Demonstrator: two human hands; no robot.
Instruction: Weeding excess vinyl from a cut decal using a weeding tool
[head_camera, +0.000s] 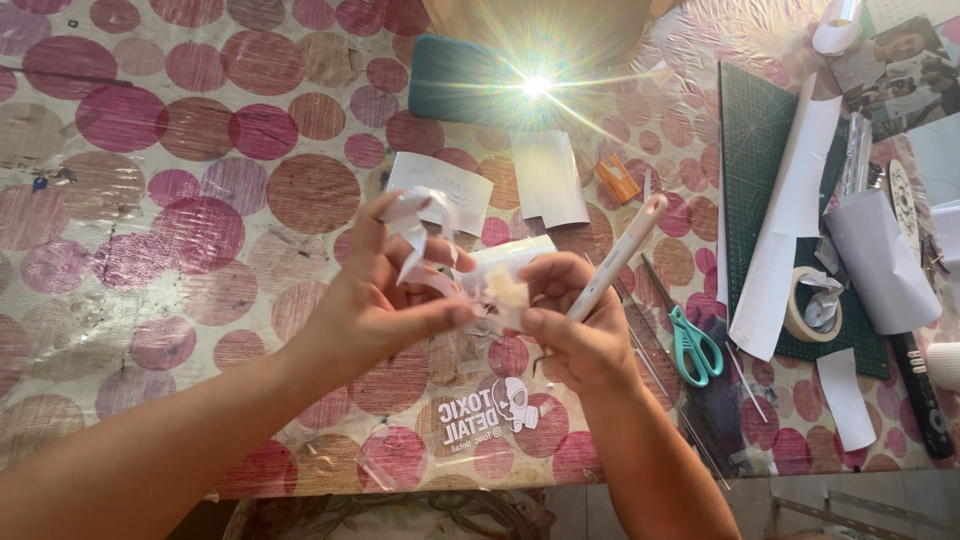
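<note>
Holding a small clear sheet (500, 275) up over a spotted tablecloth (150, 200), two bare hands meet near the middle of the view. The left hand (375, 300) is closed on a curling white paper strip (415, 235), pinched between thumb and fingers and peeling away from the sheet. The right hand (580, 325) grips the sheet's right edge and also clamps a white pen-shaped tool (620, 255), whose tip points far and to the right.

Judging the risks: the thin strip looks likely to tear if it is pulled sharply, and the tool could slip because the right hand is holding two things at once. Glare from a bright light (535, 85) at the far edge may hide fine detail. Teal-handled scissors (690, 340) lie just right of the hands, beside a green cutting mat (752, 150) and a tape roll (810, 305).
</note>
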